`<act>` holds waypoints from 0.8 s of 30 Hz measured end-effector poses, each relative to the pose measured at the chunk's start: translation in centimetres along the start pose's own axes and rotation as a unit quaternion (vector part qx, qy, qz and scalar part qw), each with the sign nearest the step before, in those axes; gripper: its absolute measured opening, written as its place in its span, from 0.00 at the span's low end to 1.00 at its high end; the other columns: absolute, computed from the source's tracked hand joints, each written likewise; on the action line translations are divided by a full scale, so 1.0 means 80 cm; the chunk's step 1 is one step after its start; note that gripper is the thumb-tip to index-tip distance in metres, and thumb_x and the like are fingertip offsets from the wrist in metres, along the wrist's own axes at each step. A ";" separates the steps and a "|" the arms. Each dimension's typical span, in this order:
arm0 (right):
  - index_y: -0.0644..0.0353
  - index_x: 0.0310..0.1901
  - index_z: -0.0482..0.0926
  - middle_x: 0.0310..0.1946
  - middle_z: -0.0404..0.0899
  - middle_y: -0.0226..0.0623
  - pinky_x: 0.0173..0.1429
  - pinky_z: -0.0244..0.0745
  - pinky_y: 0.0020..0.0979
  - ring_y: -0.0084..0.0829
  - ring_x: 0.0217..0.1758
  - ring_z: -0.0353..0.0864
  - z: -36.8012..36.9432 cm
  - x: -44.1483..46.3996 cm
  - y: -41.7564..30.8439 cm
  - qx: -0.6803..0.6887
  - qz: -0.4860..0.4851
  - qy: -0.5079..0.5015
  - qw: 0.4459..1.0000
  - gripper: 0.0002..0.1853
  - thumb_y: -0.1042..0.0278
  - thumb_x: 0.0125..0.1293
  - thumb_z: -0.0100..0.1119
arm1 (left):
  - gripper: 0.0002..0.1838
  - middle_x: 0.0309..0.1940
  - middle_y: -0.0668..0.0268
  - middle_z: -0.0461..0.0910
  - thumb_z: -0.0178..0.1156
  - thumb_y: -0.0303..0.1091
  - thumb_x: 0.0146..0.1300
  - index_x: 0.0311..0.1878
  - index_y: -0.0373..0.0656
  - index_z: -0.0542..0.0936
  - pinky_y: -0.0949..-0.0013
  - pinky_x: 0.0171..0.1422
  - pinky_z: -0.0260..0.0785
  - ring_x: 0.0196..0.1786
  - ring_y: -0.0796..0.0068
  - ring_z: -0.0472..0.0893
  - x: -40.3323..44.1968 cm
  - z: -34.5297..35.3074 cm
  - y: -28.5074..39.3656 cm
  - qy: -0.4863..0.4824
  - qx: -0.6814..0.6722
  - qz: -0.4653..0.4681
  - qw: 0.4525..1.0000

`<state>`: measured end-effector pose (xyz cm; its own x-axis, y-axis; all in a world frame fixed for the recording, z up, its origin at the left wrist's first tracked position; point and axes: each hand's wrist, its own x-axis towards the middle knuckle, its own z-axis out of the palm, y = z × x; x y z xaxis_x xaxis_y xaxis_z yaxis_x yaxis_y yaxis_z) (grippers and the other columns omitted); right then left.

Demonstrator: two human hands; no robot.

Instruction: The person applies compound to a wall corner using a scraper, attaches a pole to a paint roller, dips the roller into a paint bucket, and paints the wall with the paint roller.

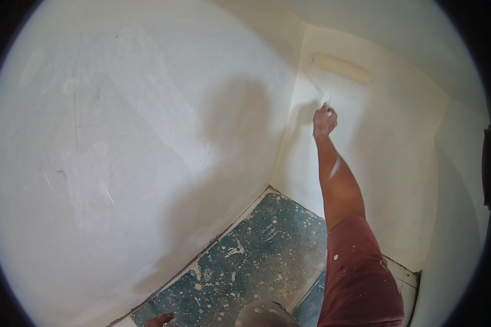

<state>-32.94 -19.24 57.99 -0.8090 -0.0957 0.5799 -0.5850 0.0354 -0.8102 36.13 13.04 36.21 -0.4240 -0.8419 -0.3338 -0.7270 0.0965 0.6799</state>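
Observation:
My right hand (325,121) is closed around the handle of a paint roller (341,69), arm stretched out and up. The roller's pale cream sleeve lies against the white end wall (395,141), tilted slightly down to the right. A thin wire frame joins the sleeve to the handle; most of the handle is hidden in my fist. At the bottom edge, only part of my left hand (161,320) shows, low over the floor, with fingers loosely apart and nothing visible in them.
A long white wall (109,136) with scuffs and patches stands on the left, carrying my shadow. Below is a blue-green floor (245,250) spattered with paint. A pale, rounded, paint-marked thing (263,315) shows at the bottom. A dark object (486,168) sits at the right edge.

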 end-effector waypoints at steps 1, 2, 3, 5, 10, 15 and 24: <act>0.64 0.48 0.84 0.46 0.83 0.59 0.59 0.76 0.48 0.59 0.49 0.82 -0.003 -0.022 0.016 -0.023 -0.005 -0.001 1.000 0.22 0.49 0.72 0.54 | 0.25 0.62 0.47 0.79 0.61 0.38 0.69 0.64 0.33 0.77 0.56 0.72 0.67 0.67 0.50 0.77 0.001 0.001 0.000 -0.001 -0.001 0.000 1.000; 0.65 0.45 0.84 0.42 0.84 0.59 0.58 0.75 0.50 0.60 0.48 0.82 0.007 -0.038 0.044 -0.026 -0.012 0.045 0.999 0.22 0.50 0.72 0.54 | 0.25 0.62 0.47 0.79 0.61 0.38 0.69 0.64 0.33 0.77 0.56 0.72 0.68 0.67 0.50 0.77 0.002 0.003 -0.001 -0.002 0.000 0.002 1.000; 0.65 0.44 0.83 0.41 0.84 0.59 0.57 0.75 0.51 0.59 0.48 0.82 0.004 -0.058 0.061 -0.006 -0.016 0.056 0.998 0.21 0.52 0.72 0.53 | 0.25 0.62 0.47 0.79 0.61 0.39 0.69 0.64 0.33 0.77 0.56 0.72 0.68 0.67 0.50 0.77 0.003 0.004 -0.002 -0.002 0.002 0.004 1.000; 0.65 0.45 0.83 0.41 0.84 0.59 0.57 0.75 0.50 0.59 0.49 0.82 -0.002 -0.077 0.075 0.008 0.013 0.031 0.999 0.20 0.53 0.72 0.53 | 0.25 0.61 0.47 0.80 0.61 0.39 0.69 0.64 0.34 0.77 0.56 0.71 0.68 0.66 0.50 0.77 0.002 0.005 -0.003 0.000 0.003 0.002 1.000; 0.64 0.44 0.83 0.40 0.84 0.58 0.54 0.75 0.49 0.57 0.46 0.83 0.027 -0.036 0.051 0.026 -0.016 0.039 0.999 0.19 0.54 0.71 0.55 | 0.25 0.60 0.47 0.80 0.61 0.39 0.70 0.65 0.35 0.77 0.55 0.70 0.70 0.65 0.51 0.78 0.003 0.014 -0.015 0.005 0.024 0.009 1.000; 0.66 0.42 0.83 0.40 0.84 0.57 0.53 0.75 0.48 0.56 0.45 0.82 0.049 0.028 -0.001 0.109 -0.003 0.070 0.992 0.22 0.50 0.70 0.59 | 0.25 0.60 0.47 0.80 0.61 0.39 0.70 0.65 0.35 0.76 0.55 0.69 0.70 0.65 0.50 0.79 0.017 0.024 -0.028 -0.005 0.025 0.007 1.000; 0.66 0.40 0.78 0.36 0.81 0.58 0.51 0.72 0.49 0.60 0.43 0.78 0.052 -0.173 0.218 0.050 0.021 -0.010 0.998 0.18 0.55 0.73 0.54 | 0.25 0.60 0.47 0.80 0.62 0.37 0.68 0.64 0.33 0.77 0.55 0.68 0.71 0.63 0.50 0.80 0.028 0.035 -0.004 -0.027 0.024 -0.032 0.999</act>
<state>-31.75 -21.40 35.50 -0.8313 -0.1160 0.5435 -0.5405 -0.0588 -0.8393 33.87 12.60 33.38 -0.4025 -0.8179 -0.4112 -0.7785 0.0695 0.6238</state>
